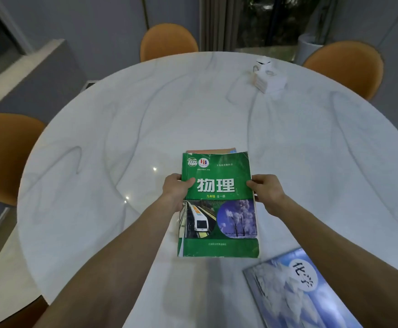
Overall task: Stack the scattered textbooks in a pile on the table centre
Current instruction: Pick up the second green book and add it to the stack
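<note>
A green textbook [218,204] with a train picture on its cover is held flat over the white marble table [145,119]. My left hand [177,191] grips its left edge and my right hand [267,192] grips its right edge. Beyond its far edge peeks the top strip of an orange book [211,151] lying underneath; whether the green book touches it I cannot tell. A blue textbook [295,292] with a snowy cover lies on the table at the near right, partly under my right forearm.
A white tissue box [267,78] stands at the table's far right. Orange chairs ring the round table: one at the far side [168,42], one at the far right [345,65], one at the left [5,155]. A grey counter [27,74] is at the left.
</note>
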`<state>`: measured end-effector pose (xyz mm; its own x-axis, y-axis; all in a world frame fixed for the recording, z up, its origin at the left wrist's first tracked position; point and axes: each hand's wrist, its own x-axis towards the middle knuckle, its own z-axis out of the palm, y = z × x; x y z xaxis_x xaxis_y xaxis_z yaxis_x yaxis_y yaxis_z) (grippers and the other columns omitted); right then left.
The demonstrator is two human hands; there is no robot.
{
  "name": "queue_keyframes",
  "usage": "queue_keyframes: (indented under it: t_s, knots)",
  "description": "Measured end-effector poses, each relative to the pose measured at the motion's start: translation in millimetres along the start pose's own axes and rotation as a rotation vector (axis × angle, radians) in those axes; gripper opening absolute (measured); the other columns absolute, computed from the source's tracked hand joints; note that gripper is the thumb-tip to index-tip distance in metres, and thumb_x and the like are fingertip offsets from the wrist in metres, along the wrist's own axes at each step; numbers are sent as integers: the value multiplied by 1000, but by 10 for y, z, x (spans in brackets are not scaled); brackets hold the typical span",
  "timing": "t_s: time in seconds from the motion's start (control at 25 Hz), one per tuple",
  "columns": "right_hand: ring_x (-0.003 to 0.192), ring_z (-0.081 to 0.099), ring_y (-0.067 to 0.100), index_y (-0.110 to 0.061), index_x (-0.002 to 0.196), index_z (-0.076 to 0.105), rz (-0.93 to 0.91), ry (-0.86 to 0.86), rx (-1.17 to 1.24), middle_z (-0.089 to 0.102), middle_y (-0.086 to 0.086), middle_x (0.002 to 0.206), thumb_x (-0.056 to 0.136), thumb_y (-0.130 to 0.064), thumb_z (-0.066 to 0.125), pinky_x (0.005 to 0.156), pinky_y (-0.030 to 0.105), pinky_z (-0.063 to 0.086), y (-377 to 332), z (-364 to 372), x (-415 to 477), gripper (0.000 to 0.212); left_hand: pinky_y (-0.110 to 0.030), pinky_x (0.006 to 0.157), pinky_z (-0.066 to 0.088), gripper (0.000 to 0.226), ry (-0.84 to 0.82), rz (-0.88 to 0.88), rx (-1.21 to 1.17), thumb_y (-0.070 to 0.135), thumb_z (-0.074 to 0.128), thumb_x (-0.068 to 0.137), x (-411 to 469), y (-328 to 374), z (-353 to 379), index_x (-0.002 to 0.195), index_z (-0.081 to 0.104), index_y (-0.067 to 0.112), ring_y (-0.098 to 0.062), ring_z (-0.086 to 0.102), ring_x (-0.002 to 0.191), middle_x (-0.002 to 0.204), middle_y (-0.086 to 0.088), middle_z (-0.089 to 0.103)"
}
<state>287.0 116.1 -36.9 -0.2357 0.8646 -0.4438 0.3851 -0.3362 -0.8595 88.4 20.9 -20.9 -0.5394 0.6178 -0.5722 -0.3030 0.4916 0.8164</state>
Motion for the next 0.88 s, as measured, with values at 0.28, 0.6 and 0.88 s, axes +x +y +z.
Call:
queue_keyframes:
  t_s: [0.28, 0.6, 0.88]
  knots:
    - [91, 64, 32, 7, 112, 63, 8, -27, -69, 67, 21, 107, 94, -1, 49, 87, 44, 55, -224, 197, 586, 24, -47, 90, 57, 20, 74, -39, -15, 10, 68, 87, 496, 120, -5, 103, 59, 3, -35, 68, 100, 114, -19, 67]
    - [93, 63, 28, 5, 121, 60, 45, 55, -96, 65, 22, 120, 90, -5, 59, 89, 39, 55, -276, 314, 1080, 32, -48, 90, 57, 22, 90, -52, 56, 13, 69, 85, 1047, 187, 131, 103, 62, 3, -34, 68, 101, 114, -18, 69]
    - [98, 65, 33, 4, 111, 66, 64, 115, -135, 67, 21, 116, 89, -4, 59, 94, 43, 54, -210, 311, 1255, 25, -45, 95, 54, 29, 114, -40, 200, 16, 66, 88, 1222, 185, 305, 112, 61, 0, -33, 65, 106, 118, -17, 67]
